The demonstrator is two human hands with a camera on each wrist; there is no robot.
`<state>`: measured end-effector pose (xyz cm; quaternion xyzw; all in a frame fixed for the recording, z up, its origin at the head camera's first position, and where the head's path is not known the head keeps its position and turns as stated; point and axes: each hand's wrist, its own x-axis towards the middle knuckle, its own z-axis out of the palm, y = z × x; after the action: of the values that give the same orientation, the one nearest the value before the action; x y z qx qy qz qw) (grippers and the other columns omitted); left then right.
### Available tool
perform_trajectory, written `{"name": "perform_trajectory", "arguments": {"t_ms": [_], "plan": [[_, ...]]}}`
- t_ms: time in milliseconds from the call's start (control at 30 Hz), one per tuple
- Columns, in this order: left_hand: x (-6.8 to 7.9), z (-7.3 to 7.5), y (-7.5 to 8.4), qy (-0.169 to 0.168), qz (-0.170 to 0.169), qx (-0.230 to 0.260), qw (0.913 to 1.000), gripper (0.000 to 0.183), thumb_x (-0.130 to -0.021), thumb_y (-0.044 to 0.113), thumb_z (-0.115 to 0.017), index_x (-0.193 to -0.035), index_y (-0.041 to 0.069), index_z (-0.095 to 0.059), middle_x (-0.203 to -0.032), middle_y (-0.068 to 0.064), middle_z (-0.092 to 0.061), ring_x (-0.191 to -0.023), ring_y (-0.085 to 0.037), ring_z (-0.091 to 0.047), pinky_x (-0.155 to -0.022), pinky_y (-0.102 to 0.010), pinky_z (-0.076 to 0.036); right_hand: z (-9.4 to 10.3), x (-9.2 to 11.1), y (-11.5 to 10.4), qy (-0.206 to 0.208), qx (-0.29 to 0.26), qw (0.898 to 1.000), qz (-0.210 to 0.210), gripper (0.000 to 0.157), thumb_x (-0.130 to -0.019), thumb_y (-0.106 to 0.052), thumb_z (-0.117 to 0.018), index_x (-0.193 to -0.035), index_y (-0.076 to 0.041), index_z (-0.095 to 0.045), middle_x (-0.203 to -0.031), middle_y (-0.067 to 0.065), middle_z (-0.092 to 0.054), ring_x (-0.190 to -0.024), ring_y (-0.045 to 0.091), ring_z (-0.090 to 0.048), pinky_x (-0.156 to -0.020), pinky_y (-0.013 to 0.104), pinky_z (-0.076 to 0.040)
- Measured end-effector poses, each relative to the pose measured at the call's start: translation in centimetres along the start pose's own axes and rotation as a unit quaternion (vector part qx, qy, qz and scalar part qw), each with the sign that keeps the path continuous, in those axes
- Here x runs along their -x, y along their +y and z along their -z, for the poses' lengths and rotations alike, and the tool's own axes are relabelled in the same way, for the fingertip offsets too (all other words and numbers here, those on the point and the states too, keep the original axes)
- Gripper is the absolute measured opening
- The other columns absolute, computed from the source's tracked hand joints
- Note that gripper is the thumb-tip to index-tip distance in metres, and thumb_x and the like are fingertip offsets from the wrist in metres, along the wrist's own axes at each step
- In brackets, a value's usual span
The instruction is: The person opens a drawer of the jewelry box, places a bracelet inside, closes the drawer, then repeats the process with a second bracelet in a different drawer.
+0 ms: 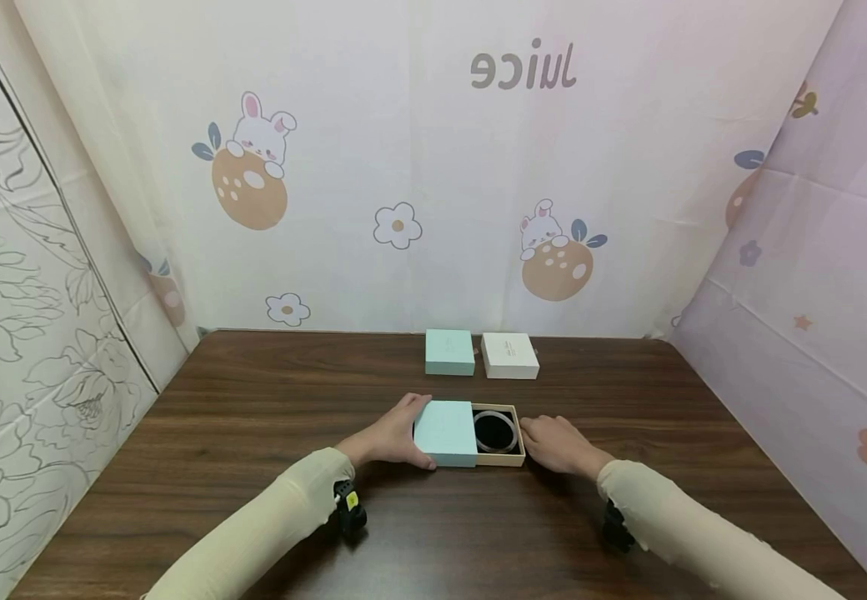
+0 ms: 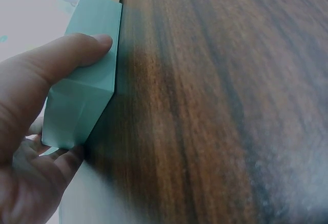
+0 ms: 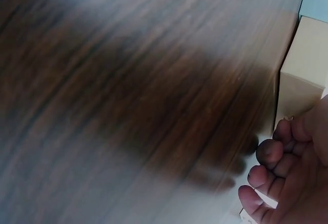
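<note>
A light-blue drawer-style gift box (image 1: pixel 444 433) lies on the table with its cream inner tray (image 1: pixel 499 460) slid partly out to the right. Inside the tray, a pale round bangle (image 1: pixel 476 433) rests on black lining. My left hand (image 1: pixel 388 433) grips the blue sleeve from its left end, thumb (image 2: pixel 84 52) on the near side and fingers around the far side. At the tray's right end is my right hand (image 1: pixel 557 443), its thumb and curled forefinger pinching a small pull tab (image 3: pixel 288 118) that is mostly hidden by the fingers.
Behind the open box stand another light-blue box (image 1: pixel 449 352) and a white box (image 1: pixel 509 356), side by side near the back of the dark wooden table (image 1: pixel 291 375). A patterned curtain (image 1: pixel 403 150) hangs just beyond the table's back edge, with more cloth on both sides.
</note>
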<state>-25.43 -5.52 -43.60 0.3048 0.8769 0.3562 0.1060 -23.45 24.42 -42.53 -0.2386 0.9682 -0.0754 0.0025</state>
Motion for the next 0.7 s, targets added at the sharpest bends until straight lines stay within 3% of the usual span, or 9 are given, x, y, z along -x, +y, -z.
{"name": "perform_trajectory", "arguments": {"t_ms": [700], "plan": [[0.0,-0.1,0.0,0.001,0.004,0.0,1.0,0.107,-0.067,0.03,-0.086,-0.148,-0.002,-0.024,-0.139,-0.014,-0.034,-0.111,-0.022,-0.045,-0.092,-0.038,-0.04,-0.2,-0.9,-1.4,-0.005,-0.018,1.0,0.003,0.03,-0.1,-0.014,-0.044,-0.07,-0.016,-0.049,-0.059,-0.004,-0.042,-0.059,0.015,-0.045,-0.057,0.033,-0.033]]}}
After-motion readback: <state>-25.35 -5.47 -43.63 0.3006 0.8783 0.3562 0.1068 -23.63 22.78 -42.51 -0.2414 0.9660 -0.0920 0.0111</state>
